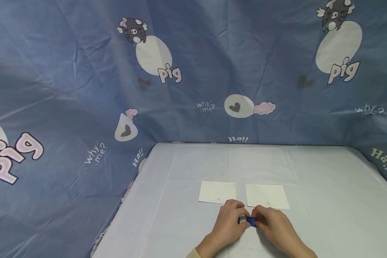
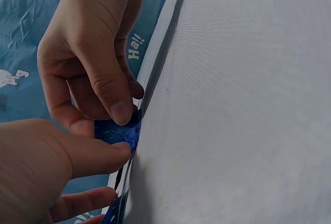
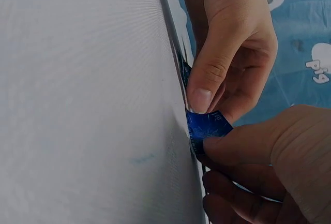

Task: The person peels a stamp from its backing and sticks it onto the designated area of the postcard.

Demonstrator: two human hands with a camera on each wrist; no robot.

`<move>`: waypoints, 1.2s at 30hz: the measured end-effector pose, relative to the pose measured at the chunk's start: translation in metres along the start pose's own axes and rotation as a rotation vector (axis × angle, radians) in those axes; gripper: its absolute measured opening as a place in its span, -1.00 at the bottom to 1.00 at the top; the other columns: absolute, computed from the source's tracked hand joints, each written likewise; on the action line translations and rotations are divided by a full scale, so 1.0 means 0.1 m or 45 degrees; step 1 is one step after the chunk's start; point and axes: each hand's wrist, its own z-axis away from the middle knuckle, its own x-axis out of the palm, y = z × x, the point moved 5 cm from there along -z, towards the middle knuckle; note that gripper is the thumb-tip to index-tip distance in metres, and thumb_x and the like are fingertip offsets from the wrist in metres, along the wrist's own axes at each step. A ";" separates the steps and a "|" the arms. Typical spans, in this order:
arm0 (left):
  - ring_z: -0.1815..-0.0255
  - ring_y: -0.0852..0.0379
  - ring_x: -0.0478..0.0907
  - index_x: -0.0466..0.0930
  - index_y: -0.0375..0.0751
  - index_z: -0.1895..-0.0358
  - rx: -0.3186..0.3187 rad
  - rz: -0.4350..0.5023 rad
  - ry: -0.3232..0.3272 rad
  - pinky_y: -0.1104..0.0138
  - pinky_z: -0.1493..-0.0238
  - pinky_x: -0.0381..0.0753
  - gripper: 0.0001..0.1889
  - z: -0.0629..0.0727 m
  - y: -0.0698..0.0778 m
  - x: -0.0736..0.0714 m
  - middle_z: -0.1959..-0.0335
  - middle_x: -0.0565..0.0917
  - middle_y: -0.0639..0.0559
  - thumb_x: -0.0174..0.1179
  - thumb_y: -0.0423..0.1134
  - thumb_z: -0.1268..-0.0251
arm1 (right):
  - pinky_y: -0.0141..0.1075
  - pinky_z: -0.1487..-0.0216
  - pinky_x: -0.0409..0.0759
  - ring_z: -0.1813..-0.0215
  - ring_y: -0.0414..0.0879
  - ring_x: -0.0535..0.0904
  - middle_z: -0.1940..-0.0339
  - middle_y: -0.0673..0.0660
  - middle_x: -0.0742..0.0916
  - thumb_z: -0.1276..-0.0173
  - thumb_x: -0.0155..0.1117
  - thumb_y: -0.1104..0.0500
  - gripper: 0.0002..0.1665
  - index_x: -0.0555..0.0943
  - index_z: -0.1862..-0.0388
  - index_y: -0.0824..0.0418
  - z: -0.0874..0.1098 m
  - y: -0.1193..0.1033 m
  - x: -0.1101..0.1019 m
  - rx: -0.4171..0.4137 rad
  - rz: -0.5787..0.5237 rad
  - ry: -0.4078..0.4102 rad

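Blue packet (image 1: 251, 222) is in between two hands, toward the near side of the bench and about midway from its left edge to its right edge. Big blue cloth (image 1: 187, 68) with pigs and words on it hangs past the far edge of the bench and down the left side. Next in size is the bench (image 1: 329, 222), with a smooth white top. The near edge does not show in the head view.

Two bare hands come in from the near side. The left hand (image 1: 231, 221) pinches the packet's left end, and the right hand (image 1: 275, 225) pinches its right end. Neither hand is nearer, because both thumbs touch the packet.

Two white cards lie flat, side by side with a gap, between the hands and the far edge. They are the left card (image 1: 217, 192) and the right card (image 1: 267, 196). I can't tell if any fingers touch them.

The packet is small and shiny. Fingers hide its ends, so I can't tell which way its long side goes. The part that shows looks nearly as wide as it is long. Smallest is a dark blue bit (image 2: 113, 214) by the left hand's lower fingers; I can't tell if it is joined to the packet.
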 end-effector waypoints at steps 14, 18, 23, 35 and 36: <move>-0.11 0.22 0.48 0.75 0.06 0.37 -0.057 0.294 0.183 0.25 -0.14 0.50 -0.87 0.01 0.03 -0.10 0.04 0.66 0.15 0.48 -0.30 -0.11 | -0.40 0.38 0.62 0.37 -0.40 0.60 0.42 -0.27 0.71 -0.09 0.53 0.39 -0.56 0.63 0.23 -0.11 0.02 0.00 -0.01 -0.026 -0.278 0.017; 0.02 0.32 0.51 0.73 0.07 0.39 -0.095 0.474 0.250 0.33 -0.02 0.49 -0.84 0.00 -0.01 -0.13 0.16 0.68 0.28 0.47 -0.33 -0.08 | -0.39 0.34 0.66 0.34 -0.34 0.64 0.42 -0.21 0.73 -0.14 0.52 0.39 -0.58 0.66 0.13 -0.04 0.01 0.01 -0.03 0.042 -0.387 0.049; 0.18 0.32 0.56 0.72 0.08 0.38 -0.182 0.622 0.282 0.41 0.17 0.51 -0.83 -0.02 -0.04 -0.15 0.30 0.66 0.35 0.45 -0.34 -0.12 | -0.37 0.30 0.68 0.31 -0.30 0.67 0.40 -0.18 0.75 -0.20 0.52 0.32 -0.70 0.69 0.24 -0.06 0.00 0.05 -0.04 0.141 -0.477 0.047; 0.49 0.31 0.59 0.68 -0.11 0.20 -0.307 0.981 0.295 0.45 0.46 0.60 -0.75 0.02 -0.10 -0.13 0.46 0.71 0.15 0.43 -0.47 -0.10 | -0.32 0.28 0.65 0.33 -0.20 0.68 0.44 -0.08 0.76 -0.18 0.53 0.29 -0.78 0.71 0.35 -0.04 0.00 0.08 -0.05 0.298 -0.621 0.047; 0.51 0.31 0.59 0.65 -0.12 0.22 -0.321 1.005 0.305 0.46 0.48 0.59 -0.76 0.02 -0.11 -0.13 0.46 0.71 0.14 0.44 -0.48 -0.10 | -0.31 0.28 0.65 0.33 -0.19 0.69 0.44 -0.05 0.77 -0.19 0.53 0.29 -0.79 0.71 0.34 -0.02 0.00 0.08 -0.05 0.305 -0.645 0.044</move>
